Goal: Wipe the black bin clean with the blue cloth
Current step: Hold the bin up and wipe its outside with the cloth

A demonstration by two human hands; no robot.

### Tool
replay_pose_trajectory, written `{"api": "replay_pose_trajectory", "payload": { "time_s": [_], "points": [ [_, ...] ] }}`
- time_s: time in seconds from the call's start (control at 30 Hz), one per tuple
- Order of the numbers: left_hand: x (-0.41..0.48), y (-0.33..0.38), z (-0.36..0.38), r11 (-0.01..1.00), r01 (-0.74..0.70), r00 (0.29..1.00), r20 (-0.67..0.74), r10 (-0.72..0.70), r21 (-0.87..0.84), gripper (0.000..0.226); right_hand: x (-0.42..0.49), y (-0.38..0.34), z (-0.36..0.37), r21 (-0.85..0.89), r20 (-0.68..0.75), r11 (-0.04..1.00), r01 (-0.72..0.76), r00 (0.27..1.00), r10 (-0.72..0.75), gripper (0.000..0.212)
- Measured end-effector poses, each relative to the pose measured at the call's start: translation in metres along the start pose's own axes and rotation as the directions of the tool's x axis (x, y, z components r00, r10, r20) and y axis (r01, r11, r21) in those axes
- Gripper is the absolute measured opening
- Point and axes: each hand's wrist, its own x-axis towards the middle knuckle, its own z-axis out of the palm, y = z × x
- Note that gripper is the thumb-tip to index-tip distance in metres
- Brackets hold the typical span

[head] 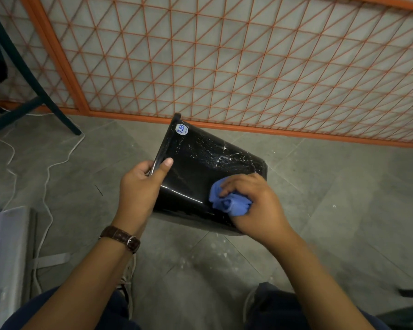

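A glossy black bin (200,167) is held on its side above the floor, rim to the left, base to the right. White splatter marks cover its upper wall, and a round price sticker sits near the rim. My left hand (141,184) grips the rim, thumb on the outer wall. My right hand (253,203) presses a bunched blue cloth (227,201) against the lower right part of the wall, near the base. The inside of the bin is hidden.
An orange lattice screen (224,67) stands right behind the bin. Dark chair legs (34,101) and a white cable (45,177) lie to the left. A grey metal object (7,258) sits at the lower left. My knees show at the bottom, over a grey tiled floor (343,198).
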Motion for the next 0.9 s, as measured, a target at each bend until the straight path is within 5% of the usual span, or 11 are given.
{"api": "replay_pose_trajectory", "payload": {
  "time_s": [0.17, 0.33, 0.53, 0.73, 0.9],
  "points": [
    [-0.001, 0.006, -0.001, 1.000, 0.014, 1.000, -0.005, -0.014, 0.007, 0.022, -0.004, 0.017, -0.017, -0.009, -0.232, 0.980, -0.201, 0.953, 0.194, 0.031],
    [-0.002, 0.007, -0.001, 0.999, -0.014, 0.999, -0.047, 0.012, -0.035, 0.023, -0.001, 0.012, -0.004, -0.003, -0.082, 0.991, -0.131, 0.988, 0.130, 0.032],
    [0.001, 0.011, -0.003, 0.997, 0.019, 1.000, -0.016, -0.020, -0.077, 0.016, 0.003, 0.026, -0.020, 0.088, -0.298, 0.962, -0.260, 0.914, 0.274, 0.033],
    [0.004, 0.015, -0.013, 0.996, 0.014, 0.999, -0.033, -0.017, -0.090, 0.018, 0.001, 0.033, -0.027, 0.172, -0.132, 0.960, -0.222, 0.960, 0.246, 0.030],
    [0.009, 0.019, -0.019, 0.994, 0.038, 0.999, 0.042, -0.033, -0.105, 0.013, 0.005, 0.031, -0.036, 0.298, -0.282, 0.908, -0.293, 0.882, 0.378, 0.026]
  ]
}}
